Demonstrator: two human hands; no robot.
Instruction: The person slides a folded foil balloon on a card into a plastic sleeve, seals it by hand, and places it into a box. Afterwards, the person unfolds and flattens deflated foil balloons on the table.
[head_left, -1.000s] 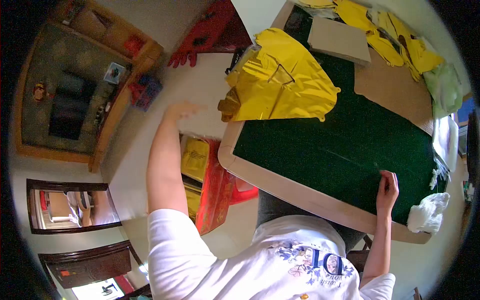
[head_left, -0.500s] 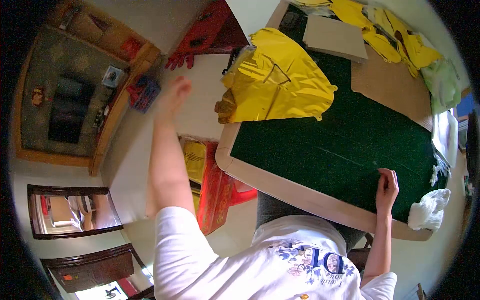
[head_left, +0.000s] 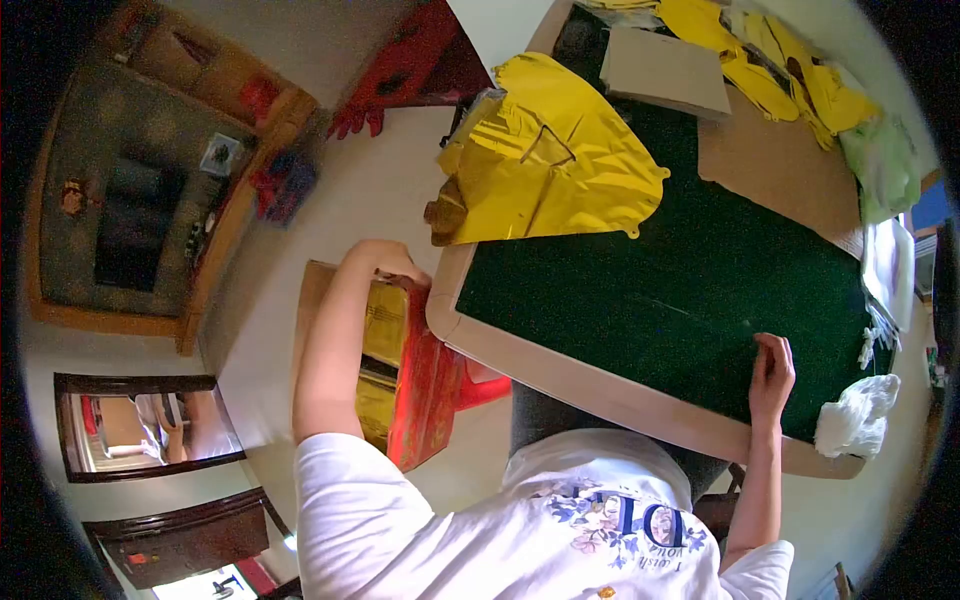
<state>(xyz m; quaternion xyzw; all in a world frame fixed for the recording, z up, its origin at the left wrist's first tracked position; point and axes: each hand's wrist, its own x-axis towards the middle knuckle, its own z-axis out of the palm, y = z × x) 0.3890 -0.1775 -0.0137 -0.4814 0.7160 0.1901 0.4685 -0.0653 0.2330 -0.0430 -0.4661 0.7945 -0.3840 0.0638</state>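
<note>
My left hand (head_left: 393, 263) is lowered over the near-left corner of the table, at the top of an open box (head_left: 425, 385) with red sides. Its fingers bend downward there, and their tips are hidden. Inside the box lie flat yellow packets (head_left: 384, 325). My right hand (head_left: 772, 375) rests at the table's near edge, fingers curled in towards the thumb; whether anything thin is between them I cannot make out. A large yellow foil sheet (head_left: 590, 170), shiny and creased, lies over the table's left corner.
The table (head_left: 600, 300) has a green top and a pale rim. Cardboard (head_left: 780, 180), a stack of pale sheets (head_left: 665, 75) and more yellow foil pieces (head_left: 765, 85) lie at its far side. A white plastic bundle (head_left: 857, 418) sits at the right corner.
My left hand has come down and towards me, from beside the foil sheet to the top of the red-sided box. My right hand has stayed in place.
</note>
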